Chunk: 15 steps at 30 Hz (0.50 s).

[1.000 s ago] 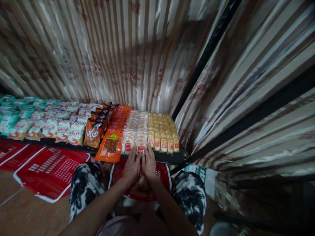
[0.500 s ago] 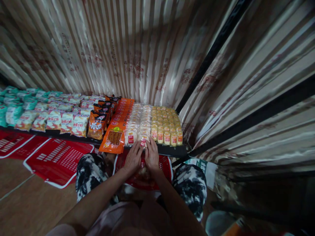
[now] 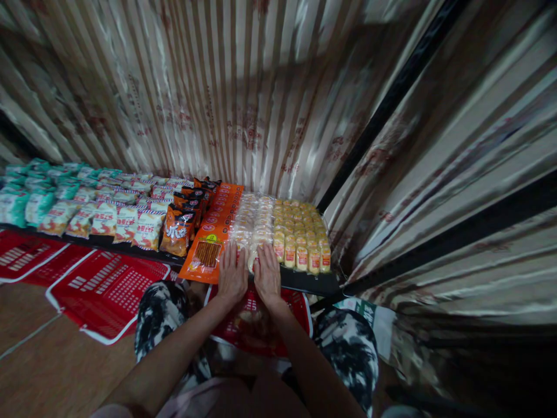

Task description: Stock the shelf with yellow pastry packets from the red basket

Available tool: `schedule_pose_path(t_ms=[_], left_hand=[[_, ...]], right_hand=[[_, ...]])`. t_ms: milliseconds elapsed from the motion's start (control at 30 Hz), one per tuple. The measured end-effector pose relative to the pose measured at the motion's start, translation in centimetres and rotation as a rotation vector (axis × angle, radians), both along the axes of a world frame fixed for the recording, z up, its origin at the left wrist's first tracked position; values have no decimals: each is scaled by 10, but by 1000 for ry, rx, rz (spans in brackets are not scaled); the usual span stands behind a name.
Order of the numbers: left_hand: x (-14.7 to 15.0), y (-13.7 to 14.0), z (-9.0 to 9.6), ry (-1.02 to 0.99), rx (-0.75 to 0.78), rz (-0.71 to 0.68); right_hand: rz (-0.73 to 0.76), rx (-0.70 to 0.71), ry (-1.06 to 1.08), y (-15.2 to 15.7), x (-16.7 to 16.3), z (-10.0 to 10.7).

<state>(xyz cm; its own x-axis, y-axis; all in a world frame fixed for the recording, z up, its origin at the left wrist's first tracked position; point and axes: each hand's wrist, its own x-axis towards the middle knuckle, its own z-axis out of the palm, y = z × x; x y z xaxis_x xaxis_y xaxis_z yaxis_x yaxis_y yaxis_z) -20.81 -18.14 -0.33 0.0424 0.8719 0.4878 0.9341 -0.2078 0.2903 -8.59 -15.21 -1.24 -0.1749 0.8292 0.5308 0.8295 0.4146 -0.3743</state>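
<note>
Two columns of clear-wrapped round white snack packs [image 3: 253, 217] lie on the black shelf [image 3: 307, 283]. At the front of the left column, my left hand [image 3: 232, 274] rests with its fingers stretched forward over the packs. My right hand [image 3: 267, 273] lies likewise at the front of the right column, its fingers extended. A small gap separates the two hands, and they partly hide the front packs. Just left of them is a flat orange bag of brown sticks [image 3: 208, 254]. On the right stand rows of yellow snack packs [image 3: 301, 238] with red labels.
Orange-and-black snack bags [image 3: 177, 231], white snack bags [image 3: 103, 219] and teal bags [image 3: 40, 204] fill the shelf leftward. Red baskets [image 3: 111, 287] sit below, one between my knees. A striped curtain [image 3: 243, 87] hangs behind; dark metal bars [image 3: 369, 116] frame the right side.
My left hand has shifted from the right column to the left column, and the hands are now farther apart. The view has moved slightly, so the shelf appears lower and further right.
</note>
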Motion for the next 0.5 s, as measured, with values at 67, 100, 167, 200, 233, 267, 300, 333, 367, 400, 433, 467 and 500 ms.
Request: schedule_pose_path(t_ms=[67,100,167,200,233,267,300,333,367,400,433,467,500], left_hand=[[5,8,6,4,-22,23],[7,12,9,6,-32,25],[8,19,12,13,-48,11],[7,23,13,16,-53,2],[5,26,13,19,-57,-3],[2,30,13,22,-62,-3],[-1,33,12,26,-68,2],[-4,36,11,31,-79,11],[-7,38,10,38,-94,20],[-10,40,9,49,-110,23],[-12,42,8,61,-125,20],[-13,43,7,72,-138,13],[-14,43,6,80,-148,6]], right_hand=[[10,-7,-26,7,-5,2],[12,-13,-37,10,-6,2],[4,-19,-44,14,-9,4],[0,-19,-43,16,-10,5],[-1,-18,-41,18,-10,6],[-1,-17,-41,20,-11,7],[-1,-19,-43,22,-12,8],[0,-23,-48,24,-13,9],[-1,-30,-54,27,-14,9],[-3,-38,-60,29,-15,9],[-6,-44,-66,30,-17,8],[-9,-48,-69,32,-18,6],[-10,-49,-71,33,-18,4]])
